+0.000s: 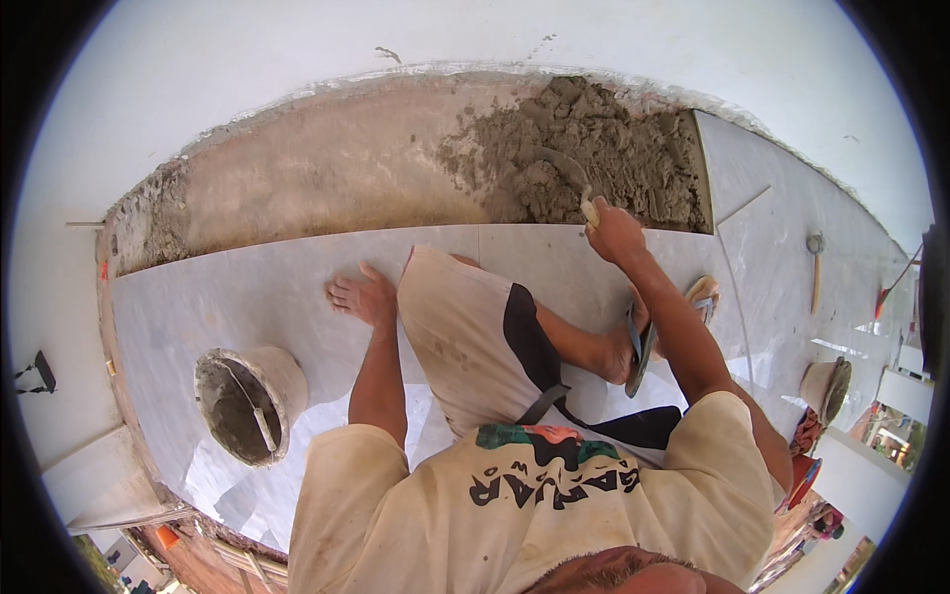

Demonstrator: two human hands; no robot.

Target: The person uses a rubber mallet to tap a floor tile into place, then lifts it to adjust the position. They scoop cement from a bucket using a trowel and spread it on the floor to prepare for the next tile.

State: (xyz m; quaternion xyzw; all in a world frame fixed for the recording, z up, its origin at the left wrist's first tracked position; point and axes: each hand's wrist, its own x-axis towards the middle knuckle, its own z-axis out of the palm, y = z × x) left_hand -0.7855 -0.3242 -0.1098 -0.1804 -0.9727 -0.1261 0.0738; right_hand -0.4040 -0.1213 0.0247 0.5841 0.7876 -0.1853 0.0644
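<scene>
My right hand (616, 234) is closed around the pale handle of a trowel (571, 170). Its curved blade lies in wet grey mortar (633, 148), which is spread rough and lumpy over the bare floor strip by the wall. On the grey floor tiles (297, 282) my left hand (364, 296) rests flat with its fingers apart, holding nothing. To its left stands a bucket (287, 381) with mortar inside and a light-handled tool (259, 421) leaning in it. My bent knee is between the two hands, close to the tile edge.
Bare brownish floor (327, 163) lies left of the mortar, along the white wall (475, 35). On the right tiles are a mallet (815, 272), a thin cord (734, 287) and a thin strip (744, 204). Another bucket (817, 384) stands farther right.
</scene>
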